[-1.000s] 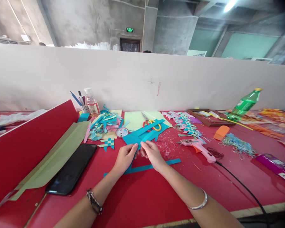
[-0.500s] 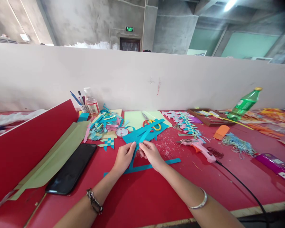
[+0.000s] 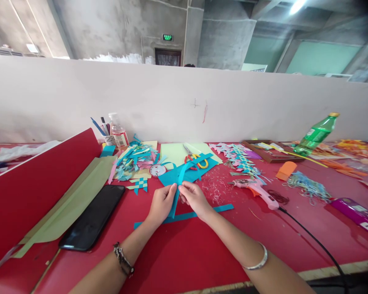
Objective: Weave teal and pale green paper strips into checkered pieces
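My left hand (image 3: 161, 203) and my right hand (image 3: 194, 197) meet over the red table (image 3: 187, 253), both pinching a folded blue paper strip (image 3: 179, 179) that loops up between the fingertips. Another long blue strip (image 3: 202, 212) lies flat on the table under my hands. Just beyond them rests a sheet of blue paper (image 3: 188, 171) with more cut strips, and scissors with yellow and red handles (image 3: 196, 158) lie on a pale yellow sheet (image 3: 171, 154).
A black phone (image 3: 92, 218) lies at left beside olive paper (image 3: 70, 202) and a raised red board (image 3: 33, 183). A pink glue gun (image 3: 257, 190) with black cord sits at right. Woven paper pieces (image 3: 239, 159), a green bottle (image 3: 315, 134) and a pen cup (image 3: 108, 136) line the back.
The blue strip between my fingers has been bent up from lying slanted into a standing loop. My hands stayed almost in the same place.
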Demonstrator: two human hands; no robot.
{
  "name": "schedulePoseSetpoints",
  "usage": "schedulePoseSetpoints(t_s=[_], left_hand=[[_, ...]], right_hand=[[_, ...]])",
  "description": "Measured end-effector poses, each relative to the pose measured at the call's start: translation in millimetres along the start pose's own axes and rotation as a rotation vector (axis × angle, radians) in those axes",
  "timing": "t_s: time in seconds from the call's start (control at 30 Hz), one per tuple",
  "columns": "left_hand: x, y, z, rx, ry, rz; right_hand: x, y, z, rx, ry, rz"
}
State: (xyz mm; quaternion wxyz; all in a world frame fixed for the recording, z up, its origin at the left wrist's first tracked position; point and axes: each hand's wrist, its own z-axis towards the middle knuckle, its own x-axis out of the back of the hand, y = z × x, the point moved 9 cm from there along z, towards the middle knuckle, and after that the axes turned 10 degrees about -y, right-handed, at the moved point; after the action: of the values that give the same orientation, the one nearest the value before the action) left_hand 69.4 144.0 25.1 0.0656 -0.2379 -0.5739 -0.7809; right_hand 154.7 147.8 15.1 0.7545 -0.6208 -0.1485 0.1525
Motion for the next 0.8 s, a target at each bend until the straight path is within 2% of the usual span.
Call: schedulePoseSetpoints(t_s=[0.1,0.23,0.43,0.63,0.73,0.8], left_hand=[[-0.6,-1.7,-0.1,0.021,0.004,-0.043],[5.4,-7.3,-0.5,0.057,0.068,-0.079],[-13.0,-6.2,3.0,0.021,-0.12,-0.099],[-6.3,-0.9,0.5,-0.008,-0.064,0.035],[-4.2,-1.1,0.3,-0.002,-0.048,0.036],[0.4,-3.3,-0.2,0.015,0.002,0.019]], right_hand=[[0.1,2.2,0.0,-0.034,0.016,0.031],[0.1,4.2,-0.3,-0.045,0.031,0.076],[9.6,2.8,-1.2,-0.011,0.099,0.086],[2.3,3.3,-0.4,-0.031,0.021,-0.025],[0.7,0.8,-0.2,0.01,0.005,-0.062],[2.4,1.4,-0.4,0.013,0.02,-0.062]])
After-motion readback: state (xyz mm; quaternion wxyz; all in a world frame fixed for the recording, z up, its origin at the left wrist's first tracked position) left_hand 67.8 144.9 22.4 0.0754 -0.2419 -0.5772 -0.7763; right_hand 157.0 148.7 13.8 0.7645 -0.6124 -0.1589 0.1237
